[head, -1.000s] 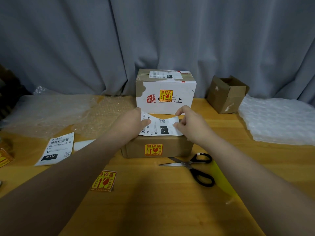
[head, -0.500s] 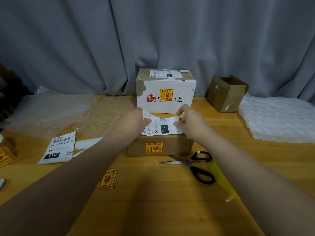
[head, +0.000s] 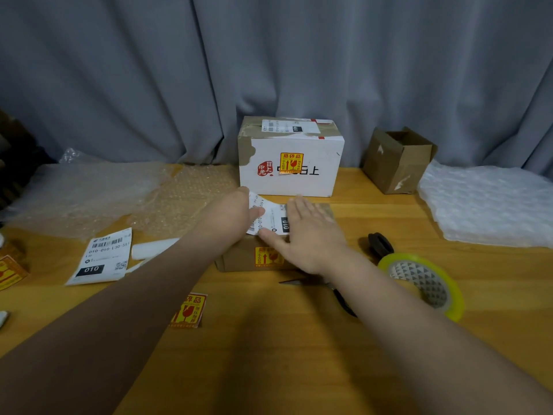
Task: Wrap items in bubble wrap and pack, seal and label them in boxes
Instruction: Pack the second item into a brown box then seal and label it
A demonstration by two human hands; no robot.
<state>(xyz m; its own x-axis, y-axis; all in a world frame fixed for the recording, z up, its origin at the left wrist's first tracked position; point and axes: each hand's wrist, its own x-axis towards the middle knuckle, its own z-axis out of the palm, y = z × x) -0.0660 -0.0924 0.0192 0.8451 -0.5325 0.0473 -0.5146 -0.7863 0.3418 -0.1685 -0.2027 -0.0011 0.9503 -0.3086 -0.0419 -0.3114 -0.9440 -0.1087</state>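
A low brown cardboard box (head: 239,260) sits at the table's middle, a yellow fragile sticker on its front. A white shipping label (head: 270,218) lies across its top. My left hand (head: 230,215) pinches the label's left end, which still curls up. My right hand (head: 311,232) lies flat with straight fingers on the label's right part and the box top. Behind stands a white box (head: 299,172) with its own label and fragile sticker.
Bubble wrap (head: 98,193) covers the back left; a white sheet (head: 490,205) lies at right. An open brown box (head: 398,161) stands back right. A spare label (head: 101,257), loose fragile sticker (head: 188,310), scissors (head: 344,295) and yellow tape roll (head: 425,283) lie on the table.
My right hand let go of the label's right edge and now lies flat on it, pressing it to the box. The tape roll has come into view at right.
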